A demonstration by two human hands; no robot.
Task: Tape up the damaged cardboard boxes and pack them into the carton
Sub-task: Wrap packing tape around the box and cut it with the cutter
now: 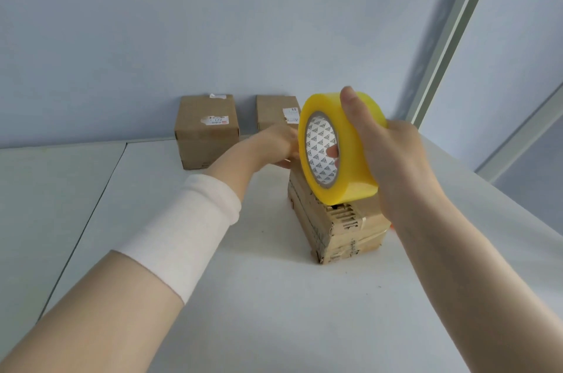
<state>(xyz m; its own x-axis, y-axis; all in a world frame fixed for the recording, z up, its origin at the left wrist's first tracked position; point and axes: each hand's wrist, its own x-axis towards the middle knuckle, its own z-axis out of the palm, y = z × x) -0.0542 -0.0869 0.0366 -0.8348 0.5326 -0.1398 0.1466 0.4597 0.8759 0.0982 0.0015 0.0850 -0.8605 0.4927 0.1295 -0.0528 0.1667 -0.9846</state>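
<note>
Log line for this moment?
right hand: grips tape roll over damaged box; left hand: at box's far end, grip hidden; left rear box, right rear box: untouched

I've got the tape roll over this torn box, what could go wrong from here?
1. The box is torn at its near corner, corrugation bare; tape may wrinkle or stick poorly there.
2. The right hand holds the roll slanted over the box, so the strip might run crooked.
3. The left hand has its fingers hidden behind the roll; if they aren't pinning the box, a pull could drag it across the table.
</note>
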